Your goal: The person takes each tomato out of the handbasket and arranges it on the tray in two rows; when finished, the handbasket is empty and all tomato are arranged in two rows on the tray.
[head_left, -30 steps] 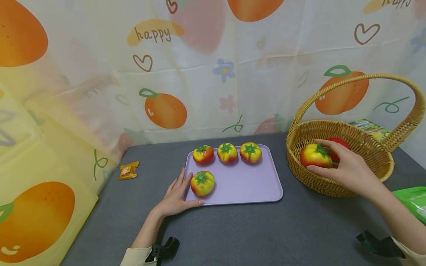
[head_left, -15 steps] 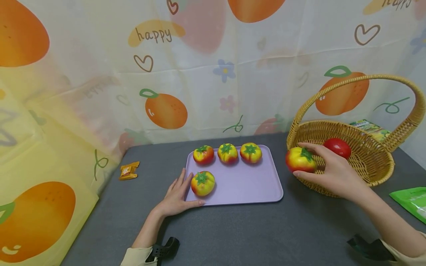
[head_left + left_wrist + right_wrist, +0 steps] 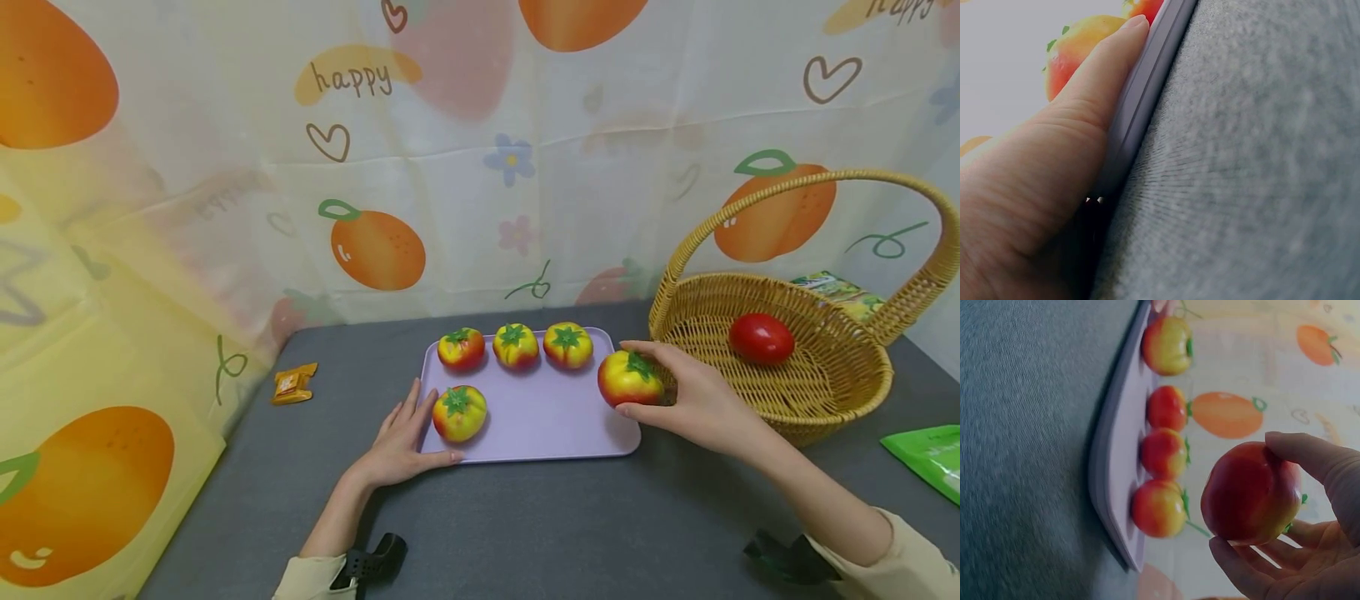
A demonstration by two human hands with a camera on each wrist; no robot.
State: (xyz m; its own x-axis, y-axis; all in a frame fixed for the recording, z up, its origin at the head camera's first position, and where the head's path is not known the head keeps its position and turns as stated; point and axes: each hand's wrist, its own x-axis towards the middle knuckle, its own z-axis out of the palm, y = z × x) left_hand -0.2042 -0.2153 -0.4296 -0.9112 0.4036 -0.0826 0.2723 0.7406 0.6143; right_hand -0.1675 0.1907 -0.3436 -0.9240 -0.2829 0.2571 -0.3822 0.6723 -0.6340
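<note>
Grey felt table (image 3: 525,533), fruit-print curtain (image 3: 225,167) behind.
Our right hand (image 3: 693,400) grips a tomato (image 3: 628,379); left hand (image 3: 401,442), fingers straight, rests against the tray (image 3: 555,417).

Soft, even light is filling the head view, leaving only faint shadows under the fruit on the lilac tray (image 3: 525,417) and a slightly darker patch beneath the basket (image 3: 772,392); nothing is glaring, and focus is holding sharp across the grey bench (image 3: 562,525), though the wide lens is bowing the curtain (image 3: 112,250) at the left edge. The left wrist view is looking dimmer and soft, with the thumb (image 3: 1085,100) and tray rim blurring at close range. The right wrist view is darker and grainy, its held tomato (image 3: 1250,494) sitting in shade against a bright, washed-out backdrop.
</note>
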